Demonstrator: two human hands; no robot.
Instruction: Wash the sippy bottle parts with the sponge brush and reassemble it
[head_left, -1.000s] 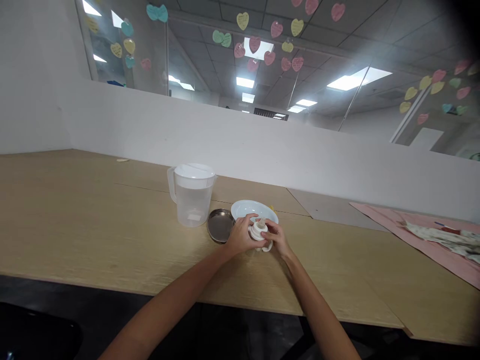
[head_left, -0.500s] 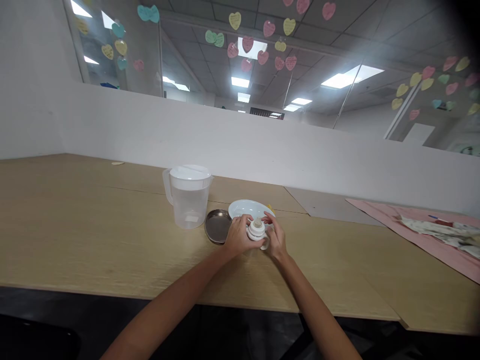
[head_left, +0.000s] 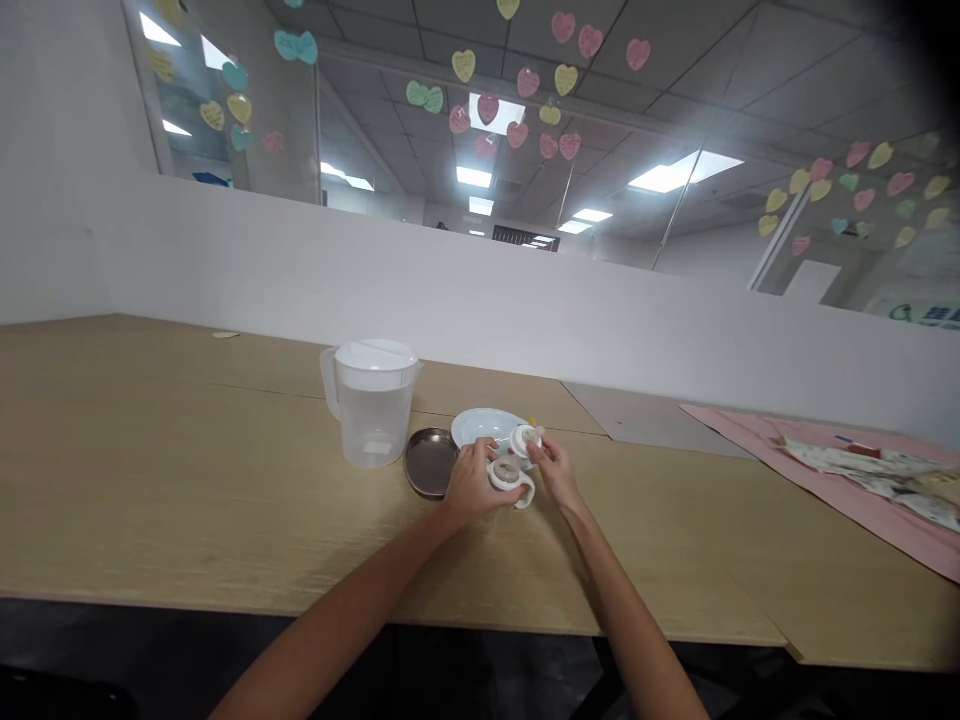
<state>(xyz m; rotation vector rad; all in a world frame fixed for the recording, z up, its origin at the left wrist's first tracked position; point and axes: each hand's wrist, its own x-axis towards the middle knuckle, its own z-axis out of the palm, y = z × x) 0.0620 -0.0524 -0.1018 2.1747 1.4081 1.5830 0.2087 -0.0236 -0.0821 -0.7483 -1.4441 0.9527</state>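
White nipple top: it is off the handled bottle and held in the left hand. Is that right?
Not quite: the hand is wrong. The head view shows the white nipple top in the right hand, not the left. It is indeed off the handled bottle.

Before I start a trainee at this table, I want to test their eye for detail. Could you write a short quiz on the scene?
1. True or false: the right hand holds the top clear of the bottle.

2. Which stands between the jug and the bowl?
A) pink cloth
B) metal dish
C) bottle

3. Fill in the blank: the hand gripping the bottle is the ____ one.

Key: 1 true; 2 B; 3 left.
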